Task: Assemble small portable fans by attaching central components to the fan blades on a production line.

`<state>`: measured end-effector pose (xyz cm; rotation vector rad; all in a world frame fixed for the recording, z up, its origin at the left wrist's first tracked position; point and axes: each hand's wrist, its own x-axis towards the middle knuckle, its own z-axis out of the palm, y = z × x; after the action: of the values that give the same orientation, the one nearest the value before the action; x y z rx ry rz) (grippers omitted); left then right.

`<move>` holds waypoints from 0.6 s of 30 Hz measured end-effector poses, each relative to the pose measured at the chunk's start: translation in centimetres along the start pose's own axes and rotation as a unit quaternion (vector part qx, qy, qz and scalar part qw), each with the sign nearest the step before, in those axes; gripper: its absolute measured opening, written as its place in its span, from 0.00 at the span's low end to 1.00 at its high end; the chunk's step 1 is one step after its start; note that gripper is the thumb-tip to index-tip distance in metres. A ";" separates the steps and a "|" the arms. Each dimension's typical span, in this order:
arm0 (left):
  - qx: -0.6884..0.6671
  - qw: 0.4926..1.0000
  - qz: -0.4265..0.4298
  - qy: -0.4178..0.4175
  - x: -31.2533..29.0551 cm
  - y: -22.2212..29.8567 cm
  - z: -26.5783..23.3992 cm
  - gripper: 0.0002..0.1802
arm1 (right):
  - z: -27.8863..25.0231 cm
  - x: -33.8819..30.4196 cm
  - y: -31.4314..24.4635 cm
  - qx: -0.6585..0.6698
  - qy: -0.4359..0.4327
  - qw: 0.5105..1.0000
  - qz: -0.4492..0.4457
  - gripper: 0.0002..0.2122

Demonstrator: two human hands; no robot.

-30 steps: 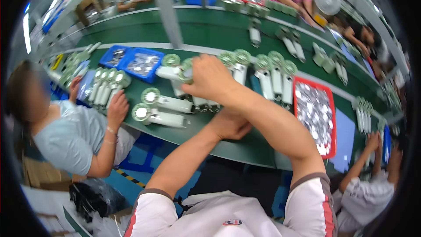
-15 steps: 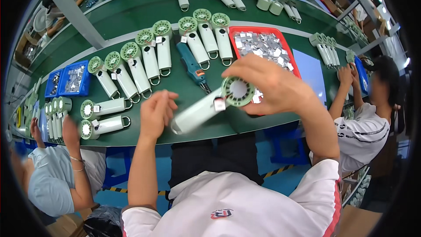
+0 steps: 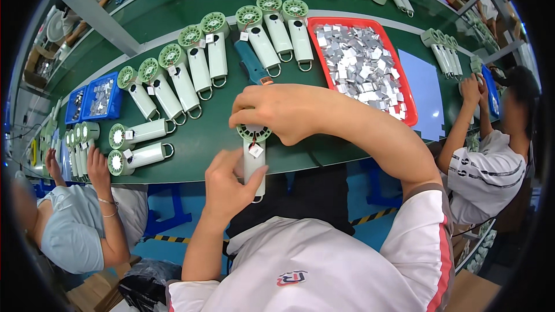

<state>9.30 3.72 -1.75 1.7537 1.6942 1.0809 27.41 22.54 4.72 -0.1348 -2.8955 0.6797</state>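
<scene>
A pale green handheld fan [image 3: 252, 166] stands in front of me at the table's near edge, its round head pointing away and its handle toward my body. My left hand [image 3: 225, 182] closes around the handle, thumb on one side and fingers on the other. Over the fan's head lies my right hand [image 3: 274, 110], fingers bent around the rim and hiding part of the open face. Wires and a small white tag [image 3: 255, 150] show just below the head. Beyond my right hand is a teal electric screwdriver [image 3: 250, 60], its tip hidden.
Several similar fans [image 3: 179, 78] line the green table [image 3: 196, 138] to the left and ahead. At right a red tray [image 3: 411, 110] holds small silver pieces, beside a light blue sheet [image 3: 425, 92]. Blue bins [image 3: 98, 101] stand at left. Co-workers sit on both sides.
The fan has swung from a slant, held by its head in my right hand, to pointing straight away from me. It moved left, and my left hand has taken its handle.
</scene>
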 end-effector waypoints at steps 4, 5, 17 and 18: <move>0.009 1.000 0.002 0.021 0.6 0.6 0.7 0.27 | -0.4 0.9 0.2 0.001 -0.042 0.999 0.030 0.31; 0.004 1.000 0.007 0.017 0.7 0.6 0.7 0.27 | -0.3 0.8 0.2 -0.002 -0.042 0.998 0.038 0.31; 0.019 0.999 -0.006 0.030 1.2 -1.2 2.1 0.29 | 4.2 -0.7 -2.8 -0.177 0.227 0.956 0.059 0.29; 0.012 1.000 0.001 0.021 1.2 -1.2 2.2 0.29 | 4.7 -1.6 -3.7 -0.182 0.227 0.954 0.071 0.29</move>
<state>10.24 5.50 -3.73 1.7593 1.7371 1.1106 27.98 17.01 2.02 -0.4803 -2.5400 0.0977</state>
